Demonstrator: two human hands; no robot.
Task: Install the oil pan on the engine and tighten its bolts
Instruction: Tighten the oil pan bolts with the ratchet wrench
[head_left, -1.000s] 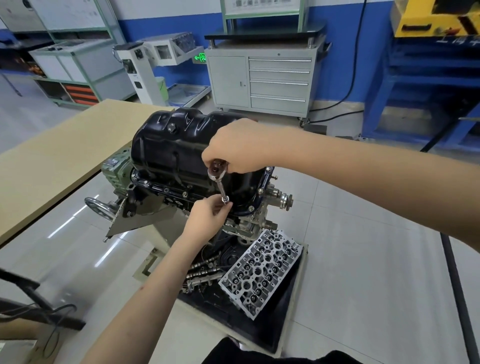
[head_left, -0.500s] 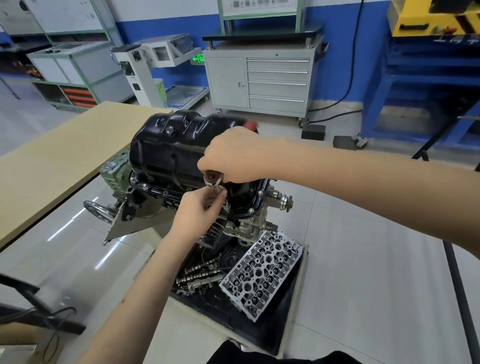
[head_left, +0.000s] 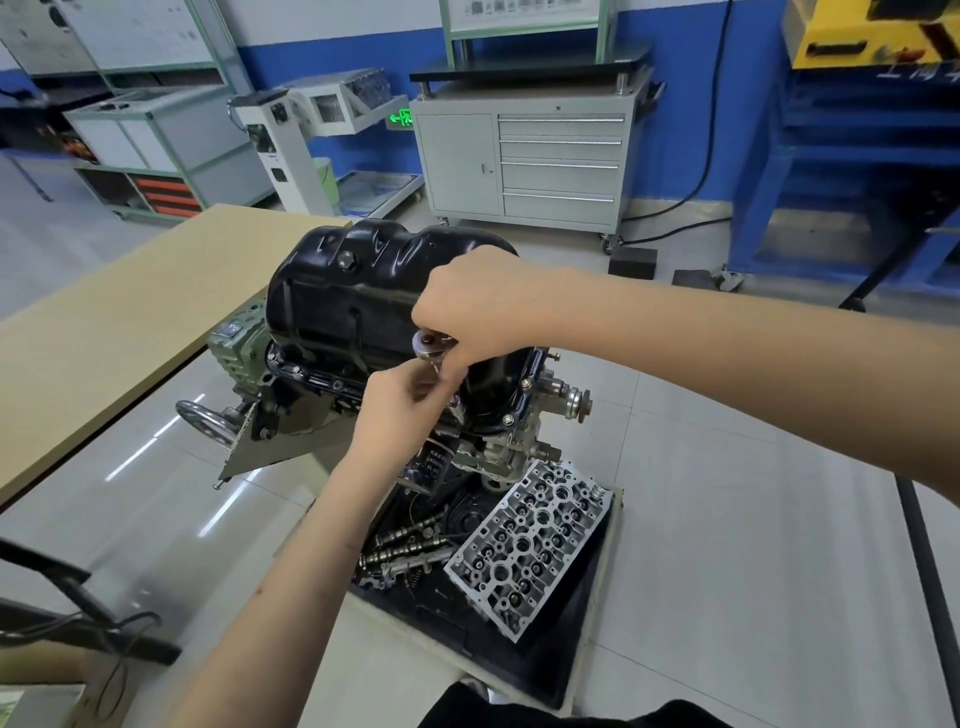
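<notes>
A glossy black oil pan (head_left: 358, 301) sits on top of the engine (head_left: 498, 441), which is mounted upside down on a stand. Bolts (head_left: 508, 419) show along the pan's blue-edged flange. My right hand (head_left: 478, 306) grips the head of a chrome ratchet (head_left: 429, 347) at the pan's near side. Just below it, my left hand (head_left: 402, 410) pinches the ratchet's extension shaft with thumb and fingers. The socket end and the bolt under it are hidden by my fingers.
A black tray (head_left: 561, 649) on the floor holds a cylinder head (head_left: 530, 545) and camshafts (head_left: 405, 545). The stand's handwheel (head_left: 205, 418) sticks out left. A beige table (head_left: 104, 332) lies left, a grey drawer cabinet (head_left: 524, 166) behind.
Both hands drew closer together: my left hand rose along the extension toward the ratchet head, and less of the shaft shows. The view shifted slightly.
</notes>
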